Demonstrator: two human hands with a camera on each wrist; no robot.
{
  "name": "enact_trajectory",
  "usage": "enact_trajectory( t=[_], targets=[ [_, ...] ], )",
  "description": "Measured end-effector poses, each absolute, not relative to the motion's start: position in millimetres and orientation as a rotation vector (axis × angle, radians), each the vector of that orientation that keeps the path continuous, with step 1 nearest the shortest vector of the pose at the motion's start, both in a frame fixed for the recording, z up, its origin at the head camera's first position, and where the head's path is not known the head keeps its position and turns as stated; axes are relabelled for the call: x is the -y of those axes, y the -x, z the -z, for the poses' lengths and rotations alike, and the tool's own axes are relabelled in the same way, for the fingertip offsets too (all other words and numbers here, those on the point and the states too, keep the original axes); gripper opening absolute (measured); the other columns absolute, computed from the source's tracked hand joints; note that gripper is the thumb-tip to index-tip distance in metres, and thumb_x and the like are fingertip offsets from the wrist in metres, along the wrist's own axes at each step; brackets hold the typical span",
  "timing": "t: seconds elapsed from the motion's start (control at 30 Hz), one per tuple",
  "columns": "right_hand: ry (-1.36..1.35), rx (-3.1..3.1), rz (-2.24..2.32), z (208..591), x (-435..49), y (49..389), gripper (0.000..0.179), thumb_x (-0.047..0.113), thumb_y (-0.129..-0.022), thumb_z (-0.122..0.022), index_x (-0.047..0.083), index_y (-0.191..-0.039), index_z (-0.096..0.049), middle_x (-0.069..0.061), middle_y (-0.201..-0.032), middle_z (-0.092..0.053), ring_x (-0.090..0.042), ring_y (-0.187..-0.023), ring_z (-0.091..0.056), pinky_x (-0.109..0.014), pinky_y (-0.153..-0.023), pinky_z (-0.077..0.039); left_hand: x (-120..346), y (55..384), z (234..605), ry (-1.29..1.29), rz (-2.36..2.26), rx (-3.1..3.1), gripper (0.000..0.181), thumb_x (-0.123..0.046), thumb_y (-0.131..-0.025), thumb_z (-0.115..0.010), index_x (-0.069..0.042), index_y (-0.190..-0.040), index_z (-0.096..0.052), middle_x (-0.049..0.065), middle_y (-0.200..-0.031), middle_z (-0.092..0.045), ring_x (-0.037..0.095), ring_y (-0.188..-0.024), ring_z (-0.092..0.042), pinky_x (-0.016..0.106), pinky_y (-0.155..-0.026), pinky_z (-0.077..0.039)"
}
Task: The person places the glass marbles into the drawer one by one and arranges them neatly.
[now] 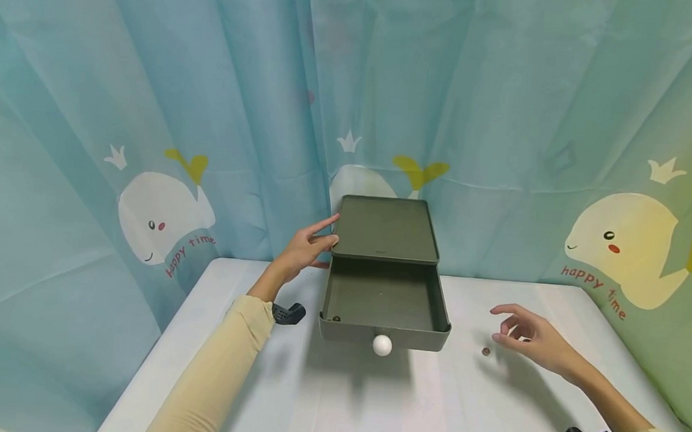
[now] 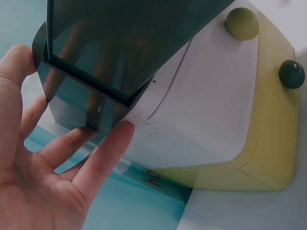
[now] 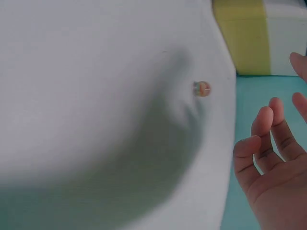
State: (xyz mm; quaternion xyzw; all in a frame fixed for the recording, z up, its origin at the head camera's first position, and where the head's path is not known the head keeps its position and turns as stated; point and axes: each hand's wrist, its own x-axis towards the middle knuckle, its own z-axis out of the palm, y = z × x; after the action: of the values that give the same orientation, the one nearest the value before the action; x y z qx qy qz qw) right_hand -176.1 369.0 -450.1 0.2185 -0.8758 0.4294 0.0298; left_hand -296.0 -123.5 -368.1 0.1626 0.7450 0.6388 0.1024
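Observation:
An olive-green drawer box [image 1: 389, 228] stands at the middle of the white table, its drawer [image 1: 412, 340] pulled out toward me. A white knob [image 1: 382, 345] is on the drawer front. Inside, near the front left corner, lies a small dark round thing [image 1: 337, 318]. My left hand [image 1: 300, 253] rests on the box's left side with fingers spread; the left wrist view shows fingertips [image 2: 125, 130] against the side. My right hand [image 1: 530, 336] hovers above the table at the right, fingers loosely bent and holding nothing. Near it lies a small reddish-brown bead-like ball [image 3: 202, 89], apart from the fingers.
Below the green box, the left wrist view shows a white drawer [image 2: 216, 96] with a yellow-green knob [image 2: 242, 24] and a yellow drawer [image 2: 276, 124] with a dark green knob [image 2: 291, 74]. A blue-green whale-print curtain [image 1: 258, 107] hangs behind the table [image 1: 364, 426].

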Motion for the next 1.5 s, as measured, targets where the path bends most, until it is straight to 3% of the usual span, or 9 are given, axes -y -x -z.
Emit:
enact_trajectory(
  t=[0.23, 0.37, 0.63, 1.07, 1.5],
  targets=[
    [-0.693, 2.728, -1.414, 471.7, -371.2, 177.3, 0.055, 0.007, -0.092, -0.077, 0.001, -0.139, -0.05, -0.005, -0.089, -0.061, -0.021, -0.075, -0.069, -0.027, -0.063, -0.048, 124.1, 296.6, 368.5, -0.481, -1.891, -2.195, 0.059, -0.029, -0.105, -0.062, -0.032, -0.159, -0.041, 0.02, -0.15, -0.052, 0.039, -0.133, -0.05, 0.056, -0.093, -0.056],
    [-0.721, 2.725, -1.392, 479.6, -371.6, 177.2, 0.053, 0.006, -0.091, -0.078, -0.002, -0.135, -0.052, -0.004, -0.087, -0.058, -0.016, -0.072, -0.067, -0.026, -0.061, -0.047, 123.9, 296.5, 368.6, -0.477, -1.89, -2.198, 0.059, -0.029, -0.105, -0.062, -0.032, -0.159, -0.041, 0.019, -0.149, -0.053, 0.038, -0.133, -0.051, 0.055, -0.092, -0.057],
    [-0.703, 2.742, -1.329, 484.5, -370.8, 180.2, 0.038, 0.009, -0.088, -0.081, 0.004, -0.121, -0.063, 0.001, -0.082, -0.057, -0.006, -0.063, -0.056, -0.025, -0.057, -0.044, 123.1, 296.1, 366.7, -0.475, -1.886, -2.205, 0.059, -0.03, -0.104, -0.063, -0.033, -0.159, -0.041, 0.019, -0.148, -0.054, 0.039, -0.132, -0.051, 0.056, -0.093, -0.056],
    [-0.76, 2.782, -1.362, 490.1, -373.7, 182.3, 0.03, 0.0, -0.088, -0.078, 0.001, -0.114, -0.065, -0.001, -0.078, -0.054, -0.005, -0.066, -0.05, -0.025, -0.055, -0.042, 123.2, 295.9, 367.0, -0.465, -1.892, -2.192, 0.059, -0.028, -0.104, -0.062, -0.033, -0.159, -0.041, 0.018, -0.149, -0.053, 0.038, -0.133, -0.051, 0.055, -0.093, -0.056],
    [-0.66, 2.877, -1.262, 489.5, -368.5, 182.3, 0.022, 0.004, -0.087, -0.08, 0.007, -0.107, -0.07, 0.002, -0.078, -0.053, -0.004, -0.066, -0.045, -0.025, -0.055, -0.039, 122.6, 294.8, 365.9, -0.469, -1.885, -2.198, 0.058, -0.029, -0.105, -0.062, -0.033, -0.159, -0.041, 0.019, -0.15, -0.052, 0.038, -0.133, -0.05, 0.056, -0.094, -0.056]
  ],
)
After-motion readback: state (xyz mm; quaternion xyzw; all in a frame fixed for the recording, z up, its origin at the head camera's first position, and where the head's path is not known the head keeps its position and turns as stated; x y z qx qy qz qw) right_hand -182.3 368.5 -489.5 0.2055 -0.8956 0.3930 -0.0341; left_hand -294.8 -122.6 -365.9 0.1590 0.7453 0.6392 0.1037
